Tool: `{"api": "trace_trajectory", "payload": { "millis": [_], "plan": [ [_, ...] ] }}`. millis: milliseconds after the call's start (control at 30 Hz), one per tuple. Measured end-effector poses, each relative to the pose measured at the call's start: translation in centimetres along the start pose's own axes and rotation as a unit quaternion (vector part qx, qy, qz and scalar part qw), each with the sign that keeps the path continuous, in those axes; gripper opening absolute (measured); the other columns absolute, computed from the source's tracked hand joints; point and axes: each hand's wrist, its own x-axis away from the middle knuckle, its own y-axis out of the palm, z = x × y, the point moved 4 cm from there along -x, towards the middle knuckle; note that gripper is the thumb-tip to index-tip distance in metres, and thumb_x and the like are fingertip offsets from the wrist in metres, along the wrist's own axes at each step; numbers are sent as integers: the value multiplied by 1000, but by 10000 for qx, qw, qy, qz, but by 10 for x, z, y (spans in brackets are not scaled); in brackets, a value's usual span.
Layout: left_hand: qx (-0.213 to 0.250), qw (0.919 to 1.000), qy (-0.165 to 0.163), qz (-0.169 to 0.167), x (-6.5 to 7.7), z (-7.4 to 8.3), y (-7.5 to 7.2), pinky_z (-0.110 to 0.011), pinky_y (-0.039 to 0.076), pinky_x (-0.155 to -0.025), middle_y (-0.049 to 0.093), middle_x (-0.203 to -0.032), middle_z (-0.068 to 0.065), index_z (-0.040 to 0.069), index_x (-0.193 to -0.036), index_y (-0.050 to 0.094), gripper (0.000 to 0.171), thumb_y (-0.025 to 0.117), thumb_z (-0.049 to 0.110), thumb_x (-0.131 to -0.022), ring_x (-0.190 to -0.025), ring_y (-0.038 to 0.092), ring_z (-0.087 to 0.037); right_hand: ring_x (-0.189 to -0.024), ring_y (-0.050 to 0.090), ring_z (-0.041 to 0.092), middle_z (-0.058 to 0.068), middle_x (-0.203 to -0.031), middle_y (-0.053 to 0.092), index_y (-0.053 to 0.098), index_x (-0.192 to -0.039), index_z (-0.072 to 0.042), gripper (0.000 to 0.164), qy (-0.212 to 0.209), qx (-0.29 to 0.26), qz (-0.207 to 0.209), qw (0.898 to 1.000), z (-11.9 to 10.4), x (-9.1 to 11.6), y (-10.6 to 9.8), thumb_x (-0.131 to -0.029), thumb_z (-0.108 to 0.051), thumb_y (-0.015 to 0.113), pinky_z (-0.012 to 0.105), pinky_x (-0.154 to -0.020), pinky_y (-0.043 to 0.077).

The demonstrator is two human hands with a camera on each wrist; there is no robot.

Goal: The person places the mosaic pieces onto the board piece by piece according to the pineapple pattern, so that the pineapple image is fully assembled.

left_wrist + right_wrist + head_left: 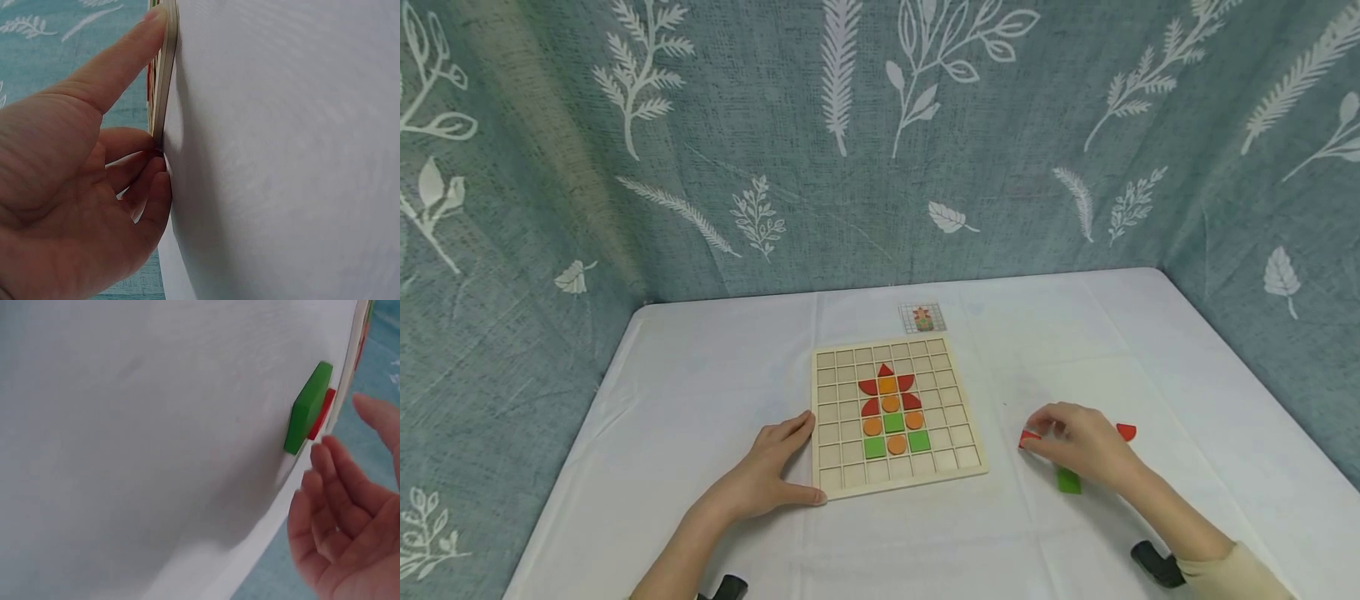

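A square wooden grid board (842, 481) lies mid-table, holding red, orange and green flat pieces in a figure pattern. My left hand (765, 471) rests along its left side, thumb at the near corner and fingers at the edge; the left wrist view shows the thumb (128, 59) against the board's edge. To the right of the board, my right hand (1078, 442) is over a red piece (1028, 437), thumb and fingers spread around it. In the right wrist view that red piece (322, 415) lies behind a green square piece (307, 409), with thumb and fingertips apart.
Behind the board lies a small pattern card (923, 317) with a similar figure on a grid. Another red piece (1126, 432) is beyond the right wrist. The green square (1068, 481) sits just below the right hand. A patterned curtain (865, 208) borders the white table (722, 358).
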Motion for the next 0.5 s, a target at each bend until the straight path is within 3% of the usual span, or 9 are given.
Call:
{"api": "trace_trajectory", "payload": {
  "millis": [100, 200, 433, 500],
  "plan": [
    [10, 10000, -11, -4, 0, 0, 0, -58, 27, -109, 26, -157, -18, -3, -150, 31, 108, 87, 39, -69, -137, 25, -37, -76, 51, 12, -10, -81, 61, 71, -92, -17, 22, 358, 264, -161, 9989, -2, -3, 3, -77, -30, 83, 27, -62, 45],
    [35, 10000, -30, -17, 0, 0, 0, -58, 27, -109, 26, -157, -18, -3, -150, 31, 108, 87, 39, -69, -137, 25, -37, -75, 50, 13, -9, -79, 59, 70, -90, -18, 20, 514, 377, -335, 9974, -4, -5, 5, -77, -27, 83, 28, -61, 43],
    [24, 10000, -13, 1, 0, 1, -1, -58, 28, -108, 26, -157, -18, -4, -150, 31, 108, 88, 38, -68, -137, 25, -37, -96, 57, 23, -3, -100, 66, 72, -97, -17, 19, 117, 136, -347, 9992, -9, -8, 6, -80, -11, 78, 44, -84, 50],
    [13, 10000, -1, 0, 0, 1, -1, -58, 28, -108, 26, -157, -18, -4, -150, 31, 108, 88, 38, -68, -136, 26, -37, -100, 57, 24, -2, -103, 66, 73, -98, -17, 20, 89, 114, -276, 9995, -10, -8, 5, -80, -12, 78, 45, -86, 50]
  ]
}}
